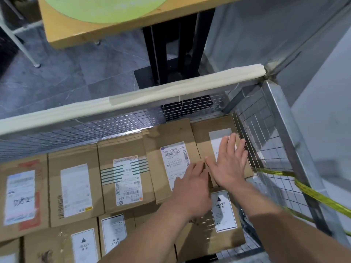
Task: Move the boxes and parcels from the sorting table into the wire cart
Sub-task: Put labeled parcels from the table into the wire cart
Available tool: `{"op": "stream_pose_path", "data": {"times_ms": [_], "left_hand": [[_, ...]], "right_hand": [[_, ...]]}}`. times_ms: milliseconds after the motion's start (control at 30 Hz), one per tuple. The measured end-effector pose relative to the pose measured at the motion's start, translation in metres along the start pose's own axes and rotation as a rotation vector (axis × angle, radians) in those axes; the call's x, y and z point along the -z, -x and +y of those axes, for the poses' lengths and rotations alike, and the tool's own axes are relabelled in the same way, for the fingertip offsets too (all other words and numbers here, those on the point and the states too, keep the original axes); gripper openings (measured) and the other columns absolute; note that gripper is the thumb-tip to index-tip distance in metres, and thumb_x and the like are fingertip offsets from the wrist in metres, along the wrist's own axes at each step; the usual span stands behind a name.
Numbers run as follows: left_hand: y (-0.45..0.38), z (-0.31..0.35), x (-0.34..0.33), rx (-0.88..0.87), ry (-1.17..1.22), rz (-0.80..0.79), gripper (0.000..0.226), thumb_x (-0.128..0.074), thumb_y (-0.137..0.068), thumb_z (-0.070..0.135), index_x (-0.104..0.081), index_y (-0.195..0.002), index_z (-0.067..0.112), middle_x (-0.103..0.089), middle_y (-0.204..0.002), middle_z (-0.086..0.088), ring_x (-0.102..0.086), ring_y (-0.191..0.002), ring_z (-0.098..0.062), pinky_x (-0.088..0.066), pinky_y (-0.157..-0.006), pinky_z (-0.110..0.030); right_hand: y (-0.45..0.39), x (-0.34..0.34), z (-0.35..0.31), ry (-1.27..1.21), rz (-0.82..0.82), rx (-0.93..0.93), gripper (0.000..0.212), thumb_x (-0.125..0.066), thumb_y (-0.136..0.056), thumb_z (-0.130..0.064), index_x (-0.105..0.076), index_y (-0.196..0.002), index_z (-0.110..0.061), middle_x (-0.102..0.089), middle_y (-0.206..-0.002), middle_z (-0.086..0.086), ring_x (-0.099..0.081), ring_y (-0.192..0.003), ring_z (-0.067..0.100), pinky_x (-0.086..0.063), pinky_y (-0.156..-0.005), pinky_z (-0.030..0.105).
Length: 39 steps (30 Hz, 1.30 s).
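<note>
We look down into a wire-mesh metal cart (273, 149) whose top rail is wrapped in pale beige padding (133, 100). Brown cardboard boxes fill its floor in rows. At nine o'clock lies a box with red tape and a handwritten white label (20, 196). Just beside it, toward the centre, sits a box with a plain white label and a side barcode (75, 188), then a box with green stripes and a printed shipping label (127, 179), each touching its neighbour. Below these, at seven o'clock, are smaller boxes carrying white "HEAVY" labels (83, 243).

Past the centre, a box with a white label reading 516 438-00 030 (171, 147) lies under our left hand (191, 185). That hand rests on it with its fingers (196, 168) loosely bent and close together, gripping nothing we can see. Our right hand (228, 164) lies flat on the corner box with a blank white label (212, 133) at two o'clock, set against the cart's mesh corner; its fingers (232, 144) are straight and spread, pressing on the top and curled round nothing. Another "HEAVY"-labelled box (224, 211) sits at five o'clock between our forearms.

A yellow strap (311, 192) runs across the cart's side at four o'clock. At twelve o'clock, beyond the rail, a wooden desk (106, 29) bearing a light green disc (106, 6) stands on a black metal base (171, 54) over the grey floor.
</note>
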<state>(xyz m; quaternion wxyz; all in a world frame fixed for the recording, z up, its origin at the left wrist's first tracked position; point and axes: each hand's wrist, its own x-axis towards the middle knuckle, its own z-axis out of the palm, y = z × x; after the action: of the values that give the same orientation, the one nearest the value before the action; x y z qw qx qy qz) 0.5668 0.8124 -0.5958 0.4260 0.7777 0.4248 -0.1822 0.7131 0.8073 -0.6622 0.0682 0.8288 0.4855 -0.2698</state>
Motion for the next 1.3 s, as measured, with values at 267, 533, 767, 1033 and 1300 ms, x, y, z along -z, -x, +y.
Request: {"op": "stream_pose_path", "data": {"times_ms": [267, 533, 767, 1033, 1300], "left_hand": [[0.058, -0.014, 0.029, 0.064, -0.288, -0.114, 0.068, -0.051, -0.099, 0.025, -0.020, -0.158, 0.013, 0.003, -0.170, -0.003, 0.002, -0.155, -0.031, -0.022, -0.120, -0.051], [0.164, -0.013, 0.081, 0.068, -0.344, 0.031, 0.055, -0.048, -0.099, 0.020, -0.034, -0.151, 0.012, -0.015, -0.165, -0.006, -0.007, -0.154, -0.030, -0.020, -0.119, -0.058], [0.253, 0.031, 0.137, -0.080, -0.485, 0.209, 0.040, -0.048, -0.097, 0.031, -0.044, -0.135, 0.018, -0.044, -0.141, -0.002, -0.036, -0.132, -0.025, -0.038, -0.105, -0.045], [0.329, 0.121, 0.175, -0.329, -0.584, 0.339, 0.059, -0.048, -0.099, 0.040, -0.032, -0.152, 0.019, -0.031, -0.160, 0.000, -0.030, -0.146, -0.021, -0.033, -0.116, -0.043], [0.394, 0.206, 0.155, -0.527, -0.650, 0.432, 0.053, -0.045, -0.101, 0.045, -0.038, -0.147, 0.020, -0.042, -0.152, 0.004, -0.039, -0.139, -0.018, -0.038, -0.108, -0.037]], "right_hand": [[0.011, 0.041, -0.023, 0.040, -0.164, -0.107, 0.074, -0.041, -0.100, -0.033, -0.006, -0.162, -0.015, 0.008, -0.170, 0.012, -0.003, -0.155, 0.041, -0.019, -0.123, 0.055], [0.137, 0.089, -0.045, 0.037, -0.239, 0.002, 0.050, -0.036, -0.100, -0.027, -0.037, -0.149, -0.017, -0.013, -0.167, 0.018, -0.033, -0.145, 0.040, -0.043, -0.109, 0.055], [0.278, 0.183, -0.067, -0.156, 0.061, -0.008, 0.019, -0.048, -0.099, -0.037, -0.057, -0.108, -0.023, -0.062, -0.103, -0.003, -0.062, -0.091, 0.022, -0.053, -0.074, 0.035], [0.392, 0.260, -0.057, -0.149, 0.232, -0.085, 0.021, -0.045, -0.091, -0.044, -0.054, -0.092, -0.025, -0.055, -0.077, -0.007, -0.053, -0.074, 0.022, -0.041, -0.058, 0.034], [0.511, 0.302, -0.020, -0.176, 0.372, -0.182, 0.032, -0.046, -0.097, -0.055, -0.055, -0.109, -0.027, -0.070, -0.112, 0.003, -0.063, -0.110, 0.029, -0.044, -0.074, 0.036]]}}
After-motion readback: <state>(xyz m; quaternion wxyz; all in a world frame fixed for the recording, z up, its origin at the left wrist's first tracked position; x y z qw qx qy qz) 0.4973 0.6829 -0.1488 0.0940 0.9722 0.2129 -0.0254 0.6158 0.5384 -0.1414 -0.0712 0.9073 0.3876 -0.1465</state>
